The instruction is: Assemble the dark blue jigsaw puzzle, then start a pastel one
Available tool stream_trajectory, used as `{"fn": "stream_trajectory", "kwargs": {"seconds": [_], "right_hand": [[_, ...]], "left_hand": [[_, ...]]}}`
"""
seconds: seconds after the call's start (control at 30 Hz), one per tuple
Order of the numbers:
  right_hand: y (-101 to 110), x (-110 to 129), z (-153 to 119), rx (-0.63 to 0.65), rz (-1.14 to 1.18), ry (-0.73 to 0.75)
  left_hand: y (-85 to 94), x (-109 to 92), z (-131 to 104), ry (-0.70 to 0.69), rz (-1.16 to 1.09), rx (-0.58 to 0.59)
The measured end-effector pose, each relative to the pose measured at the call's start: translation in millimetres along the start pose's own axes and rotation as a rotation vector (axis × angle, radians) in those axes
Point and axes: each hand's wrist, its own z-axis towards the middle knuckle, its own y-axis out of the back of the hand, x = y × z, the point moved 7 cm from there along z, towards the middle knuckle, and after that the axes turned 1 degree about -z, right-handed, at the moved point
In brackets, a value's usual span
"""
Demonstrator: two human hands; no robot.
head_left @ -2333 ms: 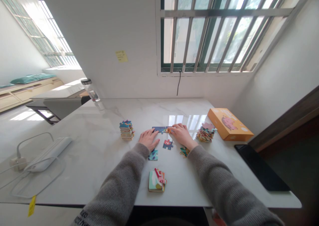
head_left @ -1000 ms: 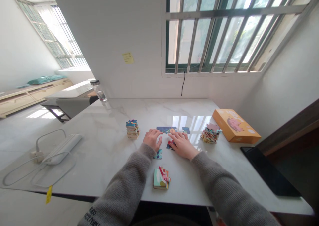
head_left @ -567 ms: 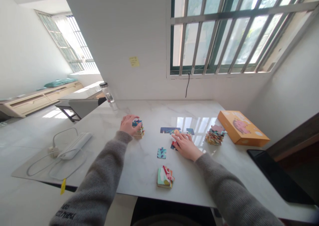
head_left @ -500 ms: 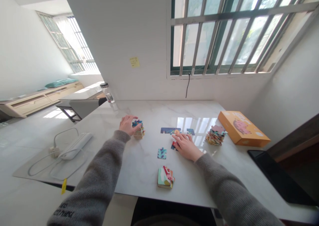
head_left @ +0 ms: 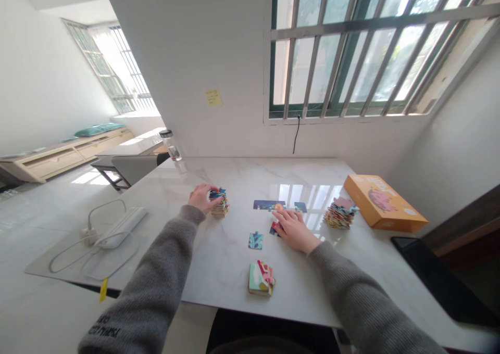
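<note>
My left hand [head_left: 202, 198] curls around the top of a tall stack of jigsaw puzzle pieces [head_left: 220, 208], thumb and fingers closed on a dark blue puzzle piece [head_left: 217, 193] there. Stretched out flat on the table, the fingers of my right hand [head_left: 291, 229] lie partly over a red and dark blue puzzle piece [head_left: 274, 229]. Just beyond its fingertips is a joined strip of dark blue pieces [head_left: 265, 204], with a separate blue piece [head_left: 300, 207] to the right. A teal leaf-patterned piece [head_left: 255, 240] lies left of my right hand.
A low pile of puzzle pieces [head_left: 258, 281] sits near the front edge. At the right stand another stack [head_left: 339, 216], an orange box [head_left: 383, 200] and a black tablet-like slab [head_left: 433, 276]. A power strip with cables [head_left: 125, 228] and a bottle [head_left: 171, 146] are at left.
The view has shifted slightly. My left hand's fingers have settled a little on the stack's top; my right hand and the loose pieces stay in place.
</note>
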Motion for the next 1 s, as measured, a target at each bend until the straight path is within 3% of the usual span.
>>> {"fn": "stream_trajectory", "kwargs": {"seconds": [0.2, 0.33, 0.5, 0.6, 0.73, 0.87, 1.0], "right_hand": [[-1, -2, 1, 0.003, 0.007, -0.007], [-2, -2, 1, -0.006, 0.009, 0.005], [0, 0, -1, -0.036, -0.008, 0.017], [8, 4, -2, -0.085, -0.016, 0.061], [31, -1, 0, -0.261, 0.036, 0.042], [47, -18, -1, -0.463, 0.261, -0.082], [40, -29, 1, -0.496, 0.686, -0.162]], "left_hand": [[-6.5, 3, 5, -0.069, -0.084, 0.025], [0.0, -1, 5, -0.082, -0.105, 0.005], [9.8, -41, -5, -0.234, -0.163, -0.086], [-9.5, -84, -17, -0.357, -0.248, -0.050], [-55.6, -133, -32, -0.451, -0.390, 0.008], [-90.7, -152, -40, -0.441, -0.447, -0.015], [-105.8, -164, -51, -0.539, -0.469, 0.067]]}}
